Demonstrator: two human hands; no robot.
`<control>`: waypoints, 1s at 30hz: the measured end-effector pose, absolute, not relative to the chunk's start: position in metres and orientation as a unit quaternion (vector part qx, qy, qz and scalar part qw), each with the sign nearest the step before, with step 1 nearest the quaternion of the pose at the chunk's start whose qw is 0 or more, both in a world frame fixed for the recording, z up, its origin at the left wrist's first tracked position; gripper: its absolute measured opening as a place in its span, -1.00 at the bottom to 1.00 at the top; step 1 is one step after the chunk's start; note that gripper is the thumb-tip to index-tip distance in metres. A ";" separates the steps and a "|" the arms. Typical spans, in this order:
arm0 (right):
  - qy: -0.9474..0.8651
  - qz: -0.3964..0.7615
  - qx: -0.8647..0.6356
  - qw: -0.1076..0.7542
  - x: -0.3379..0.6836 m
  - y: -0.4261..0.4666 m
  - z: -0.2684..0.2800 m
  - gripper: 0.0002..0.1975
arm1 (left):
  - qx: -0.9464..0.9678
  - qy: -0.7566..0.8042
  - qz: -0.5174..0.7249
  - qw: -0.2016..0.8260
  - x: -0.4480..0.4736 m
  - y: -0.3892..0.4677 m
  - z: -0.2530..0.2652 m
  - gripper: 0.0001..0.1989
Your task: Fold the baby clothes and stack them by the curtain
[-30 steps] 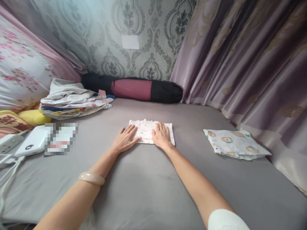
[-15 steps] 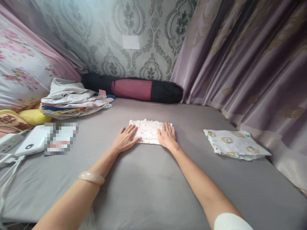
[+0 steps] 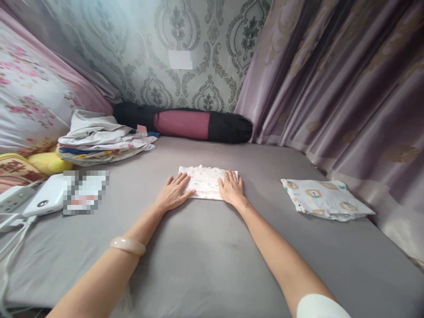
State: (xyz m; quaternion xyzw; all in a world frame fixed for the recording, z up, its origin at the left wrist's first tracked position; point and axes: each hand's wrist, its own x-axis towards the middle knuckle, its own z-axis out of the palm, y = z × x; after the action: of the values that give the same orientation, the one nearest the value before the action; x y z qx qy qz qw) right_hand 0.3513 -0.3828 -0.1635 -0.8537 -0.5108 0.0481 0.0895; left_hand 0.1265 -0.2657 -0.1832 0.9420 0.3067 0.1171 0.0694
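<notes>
A white folded cloth (image 3: 204, 182) with a small pale print, perhaps a garment, lies flat on the grey bed sheet (image 3: 198, 256). My left hand (image 3: 175, 191) rests on its left edge, palm down with the fingers stretched out. On its right edge lies my right hand (image 3: 231, 187), also flat, fingers extended and thumb pointing inward. Neither hand grips the cloth. Off to the right is another folded cloth (image 3: 326, 198), white with orange and green figures.
A pile of clothes (image 3: 102, 139) sits at the back left. Behind it stretches a black and maroon roll bag (image 3: 182, 123) along the wall. Left are a white power bank (image 3: 49, 194), a power strip (image 3: 16, 198) with cables and a blurred-out flat object (image 3: 88, 192). Curtains (image 3: 314, 88) hang right.
Both hands stay on the folded cloth with no clear movement. The view has shifted very slightly.
</notes>
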 end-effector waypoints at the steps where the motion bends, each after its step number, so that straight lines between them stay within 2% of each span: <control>1: -0.510 0.049 -0.854 0.089 0.352 -0.383 -0.163 -0.35 | 0.942 0.306 0.118 0.070 0.126 -0.266 -0.183 -0.26; 12: -0.502 0.025 -0.862 0.068 0.366 -0.395 -0.166 -0.30 | 0.947 0.295 0.108 0.067 0.128 -0.266 -0.183 -0.29; 18: -0.514 0.003 -0.856 0.059 0.367 -0.393 -0.165 -0.30 | 0.947 0.290 0.129 0.058 0.132 -0.263 -0.178 -0.42; 24: -0.529 -0.037 -0.846 0.056 0.381 -0.384 -0.152 -0.49 | 0.951 0.285 0.112 0.046 0.151 -0.239 -0.157 -0.54; 30: -0.539 0.004 -0.842 0.010 0.410 -0.362 -0.137 -0.70 | 0.937 0.340 0.050 0.056 0.172 -0.211 -0.145 -0.59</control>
State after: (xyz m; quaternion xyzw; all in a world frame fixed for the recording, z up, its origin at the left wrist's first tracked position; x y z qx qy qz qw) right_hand 0.4102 -0.3620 -0.1367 -0.8421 -0.5392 0.0039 0.0104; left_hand 0.1725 -0.2111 -0.1447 0.9373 0.3403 0.0498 0.0556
